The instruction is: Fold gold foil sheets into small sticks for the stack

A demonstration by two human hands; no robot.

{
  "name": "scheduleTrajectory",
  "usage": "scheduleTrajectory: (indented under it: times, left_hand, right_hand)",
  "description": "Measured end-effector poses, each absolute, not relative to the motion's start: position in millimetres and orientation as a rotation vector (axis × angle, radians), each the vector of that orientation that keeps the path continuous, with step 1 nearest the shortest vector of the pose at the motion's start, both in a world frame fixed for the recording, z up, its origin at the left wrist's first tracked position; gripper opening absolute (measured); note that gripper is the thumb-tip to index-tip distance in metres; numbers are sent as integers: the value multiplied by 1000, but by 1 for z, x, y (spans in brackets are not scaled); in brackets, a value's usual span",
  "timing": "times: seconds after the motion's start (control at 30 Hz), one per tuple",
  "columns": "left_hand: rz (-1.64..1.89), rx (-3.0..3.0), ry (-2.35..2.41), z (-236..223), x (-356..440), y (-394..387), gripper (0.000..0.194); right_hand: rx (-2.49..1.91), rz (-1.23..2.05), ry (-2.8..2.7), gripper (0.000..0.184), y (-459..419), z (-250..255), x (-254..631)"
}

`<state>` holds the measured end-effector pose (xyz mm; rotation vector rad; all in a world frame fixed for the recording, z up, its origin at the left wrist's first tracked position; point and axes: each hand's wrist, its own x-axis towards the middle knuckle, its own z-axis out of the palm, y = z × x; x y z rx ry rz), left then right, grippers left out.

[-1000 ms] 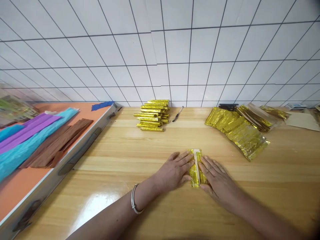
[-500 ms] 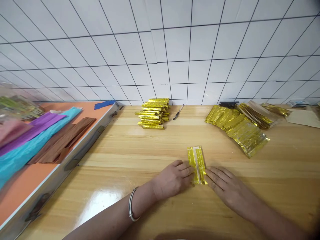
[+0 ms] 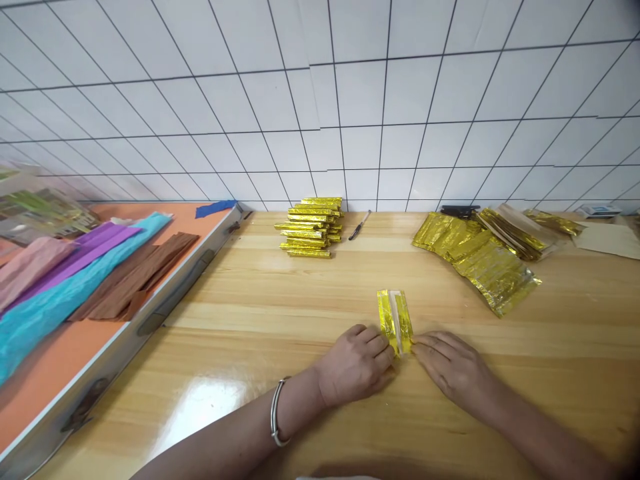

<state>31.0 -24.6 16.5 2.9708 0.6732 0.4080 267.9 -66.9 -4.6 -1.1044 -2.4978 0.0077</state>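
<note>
A small folded gold foil paper (image 3: pixel 395 319) with a pale strip down its middle lies on the wooden table (image 3: pixel 280 313). My left hand (image 3: pixel 356 363), fingers curled, pinches its near left corner. My right hand (image 3: pixel 450 365) presses its fingertips on the near right corner. A metal bangle sits on my left wrist.
A stack of folded gold bars (image 3: pixel 310 227) stands at the back, a pen (image 3: pixel 359 225) beside it. Loose gold foil sheets (image 3: pixel 480 260) spread at the back right. An orange tray (image 3: pixel 60 347) at left holds teal, purple, pink and brown paper strips.
Both hands slid back toward me along the foil paper, from covering its sides to gripping only its near end. More of the paper now shows.
</note>
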Motion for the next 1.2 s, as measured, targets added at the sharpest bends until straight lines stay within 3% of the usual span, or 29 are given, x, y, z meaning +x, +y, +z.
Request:
scheduleTrajectory:
  times: [0.33,0.9,1.2]
  left_hand:
    - [465,2778,759,10,32,-26,16]
    - [641,2447,887,2,38,-26,18]
    - [608,2338,1022,3,44,-27,9]
  right_hand:
    - [-1203,150,-2471,22,-69,3,263]
    - [-1380,202,-2340,17,-70,2,249]
    - [-1466,432,-2222,10,-61,4,245]
